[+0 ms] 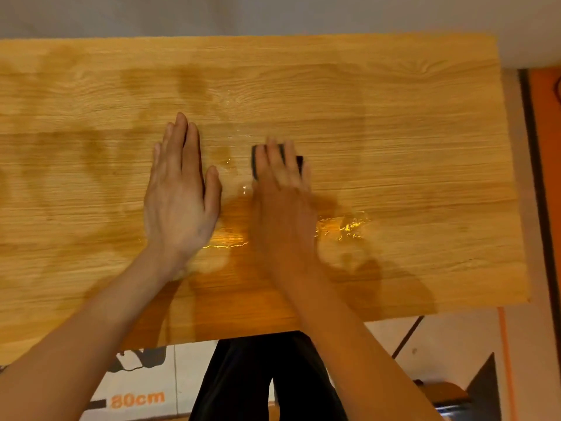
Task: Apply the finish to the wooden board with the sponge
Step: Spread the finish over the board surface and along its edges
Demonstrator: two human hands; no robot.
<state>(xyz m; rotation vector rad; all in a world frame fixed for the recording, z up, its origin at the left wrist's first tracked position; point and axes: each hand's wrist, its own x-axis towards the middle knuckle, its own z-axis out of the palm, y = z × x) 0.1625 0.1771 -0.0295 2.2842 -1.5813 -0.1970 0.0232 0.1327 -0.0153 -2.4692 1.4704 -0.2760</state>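
A large light wooden board point(394, 123) fills most of the view, with darker wet patches and shiny streaks of finish point(349, 226) near its middle. My left hand point(179, 189) lies flat on the board, palm down, fingers together and empty. Just to its right, my right hand point(282, 192) presses down on a dark sponge point(255, 162). Only the sponge's left edge and a far-right corner show past my fingers. The right hand is blurred.
The board's near edge runs above my dark trousers point(258, 384). A white box printed "80cm" point(136, 399) lies on the floor at lower left. A dark object point(482, 387) sits at lower right, and an orange strip point(546, 177) runs along the right.
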